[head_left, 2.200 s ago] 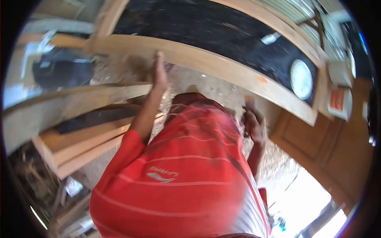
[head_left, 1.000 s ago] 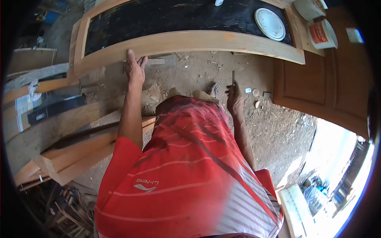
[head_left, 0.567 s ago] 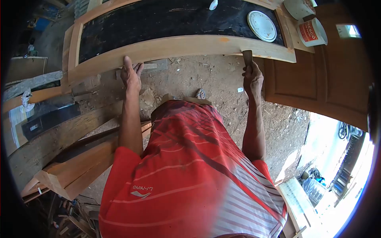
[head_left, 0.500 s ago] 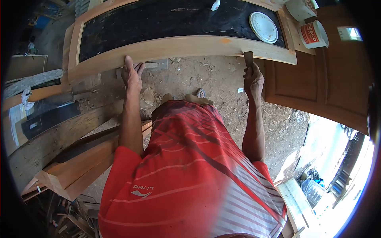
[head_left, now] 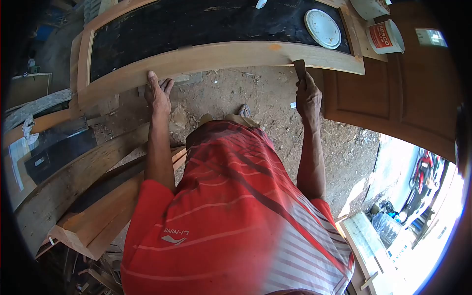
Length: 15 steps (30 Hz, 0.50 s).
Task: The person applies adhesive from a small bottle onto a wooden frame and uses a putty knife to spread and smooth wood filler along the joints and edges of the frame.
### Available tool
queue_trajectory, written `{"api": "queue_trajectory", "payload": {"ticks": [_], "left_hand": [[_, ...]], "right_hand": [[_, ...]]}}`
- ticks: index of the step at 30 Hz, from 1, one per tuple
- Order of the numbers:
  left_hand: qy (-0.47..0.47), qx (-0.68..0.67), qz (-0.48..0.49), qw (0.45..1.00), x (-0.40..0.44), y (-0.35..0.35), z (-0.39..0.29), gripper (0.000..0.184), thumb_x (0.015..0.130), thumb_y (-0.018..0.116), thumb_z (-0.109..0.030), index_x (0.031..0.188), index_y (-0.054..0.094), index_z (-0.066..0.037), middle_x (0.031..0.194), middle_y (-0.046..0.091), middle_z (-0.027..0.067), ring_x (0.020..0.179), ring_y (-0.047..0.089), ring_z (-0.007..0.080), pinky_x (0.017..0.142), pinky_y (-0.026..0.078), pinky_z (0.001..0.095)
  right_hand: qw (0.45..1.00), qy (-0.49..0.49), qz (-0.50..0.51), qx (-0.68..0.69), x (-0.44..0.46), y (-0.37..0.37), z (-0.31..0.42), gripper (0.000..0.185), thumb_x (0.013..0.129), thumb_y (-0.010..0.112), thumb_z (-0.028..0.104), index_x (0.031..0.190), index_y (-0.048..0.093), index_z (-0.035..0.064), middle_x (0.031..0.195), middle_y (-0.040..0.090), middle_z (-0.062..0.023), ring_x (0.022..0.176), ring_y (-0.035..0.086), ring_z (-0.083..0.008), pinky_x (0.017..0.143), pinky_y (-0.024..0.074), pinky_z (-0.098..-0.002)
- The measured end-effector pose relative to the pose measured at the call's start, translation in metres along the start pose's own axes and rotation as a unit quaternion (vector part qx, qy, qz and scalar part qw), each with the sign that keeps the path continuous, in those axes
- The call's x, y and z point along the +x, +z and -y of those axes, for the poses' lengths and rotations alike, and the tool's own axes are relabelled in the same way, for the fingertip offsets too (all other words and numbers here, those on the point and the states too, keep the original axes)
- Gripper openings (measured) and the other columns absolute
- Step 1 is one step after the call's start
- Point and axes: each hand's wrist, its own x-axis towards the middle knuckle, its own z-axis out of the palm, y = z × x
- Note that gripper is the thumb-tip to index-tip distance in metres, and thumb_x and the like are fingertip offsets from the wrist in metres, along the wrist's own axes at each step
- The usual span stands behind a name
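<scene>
In front of me lies a wooden framed panel [head_left: 221, 55] with a dark inner sheet. My right hand [head_left: 309, 98] is wrapped round a putty knife [head_left: 299, 70], whose dark, wide blade points up against the near rail at the right. An orange-brown filler patch [head_left: 275, 47] marks the rail to the left of the blade. At the rail's left part, my left hand [head_left: 158, 98] has its thumb on the wood and its other fingers at the lower edge, apparently gripping it. The fingertips are partly hidden. A round white lid [head_left: 322, 29] rests on the dark sheet.
A white putty tub [head_left: 385, 37] with a red label stands to the right, beside another pale container [head_left: 369, 7]. A brown panelled door [head_left: 373, 96] is at the right. Timber beams [head_left: 98, 211] lie to the left. The dirt floor [head_left: 275, 115] carries debris.
The whole view has shifted slightly, with the panel and tub appearing a little higher and further left. The putty knife has moved slightly left along the rail. Both hands keep their holds.
</scene>
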Motion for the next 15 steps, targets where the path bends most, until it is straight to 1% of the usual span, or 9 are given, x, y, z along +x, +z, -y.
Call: {"api": "queue_trajectory", "payload": {"ticks": [2,5,8,11,14,15], "left_hand": [[-0.005,0.001,-0.008,1.000,-0.002,0.002,-0.003,0.069,0.101,0.070,-0.053,0.148,0.049,-0.006,0.132,0.062,0.0137,0.117,0.065,0.0278,0.102,0.059,0.0408],[-0.006,0.006,-0.007,1.000,-0.006,0.006,-0.007,0.068,0.101,0.069,-0.053,0.147,0.050,-0.006,0.130,0.063,0.0134,0.116,0.066,0.0279,0.103,0.058,0.0413],[-0.001,0.009,-0.013,1.000,-0.010,0.010,-0.009,0.071,0.100,0.071,-0.055,0.147,0.050,-0.006,0.129,0.064,0.0140,0.116,0.066,0.0284,0.103,0.058,0.0418],[-0.001,0.007,-0.013,1.000,-0.009,0.011,-0.009,0.077,0.097,0.072,-0.059,0.147,0.050,-0.004,0.131,0.062,0.0155,0.119,0.065,0.0289,0.106,0.056,0.0425],[0.004,0.020,-0.022,1.000,-0.012,0.015,-0.010,0.084,0.096,0.071,-0.063,0.149,0.048,-0.001,0.135,0.061,0.0182,0.124,0.062,0.0297,0.110,0.053,0.0438],[0.008,0.022,-0.022,0.999,-0.011,0.014,-0.008,0.085,0.096,0.071,-0.063,0.150,0.046,-0.002,0.133,0.061,0.0191,0.120,0.064,0.0300,0.107,0.056,0.0436]], "right_hand": [[1.000,-0.007,0.003,-0.015,0.000,-0.001,0.004,0.031,0.106,0.053,0.014,0.130,0.068,0.0018,0.097,0.074,-0.0234,0.089,0.074,-0.0403,0.078,0.0567,-0.0478],[0.999,-0.027,-0.004,-0.035,0.000,0.006,-0.005,0.036,0.108,0.051,0.021,0.137,0.068,0.0086,0.094,0.077,-0.0157,0.085,0.076,-0.0288,0.077,0.0583,-0.0426],[0.999,-0.010,0.024,-0.028,0.001,0.005,0.000,0.037,0.108,0.050,0.021,0.138,0.067,0.0076,0.095,0.076,-0.0168,0.085,0.076,-0.0292,0.077,0.0582,-0.0424],[0.998,-0.049,0.028,-0.017,-0.002,0.010,0.003,0.037,0.108,0.049,0.020,0.138,0.067,0.0066,0.092,0.076,-0.0156,0.081,0.075,-0.0258,0.074,0.0579,-0.0406],[0.994,-0.008,0.087,0.058,-0.002,0.013,0.013,0.034,0.108,0.050,0.020,0.130,0.069,0.0025,0.088,0.074,-0.0129,0.075,0.072,-0.0195,0.071,0.0568,-0.0366],[0.988,0.023,0.126,0.090,-0.002,0.013,0.020,0.033,0.107,0.051,0.021,0.126,0.069,0.0012,0.087,0.074,-0.0125,0.075,0.072,-0.0193,0.070,0.0564,-0.0363]]}}
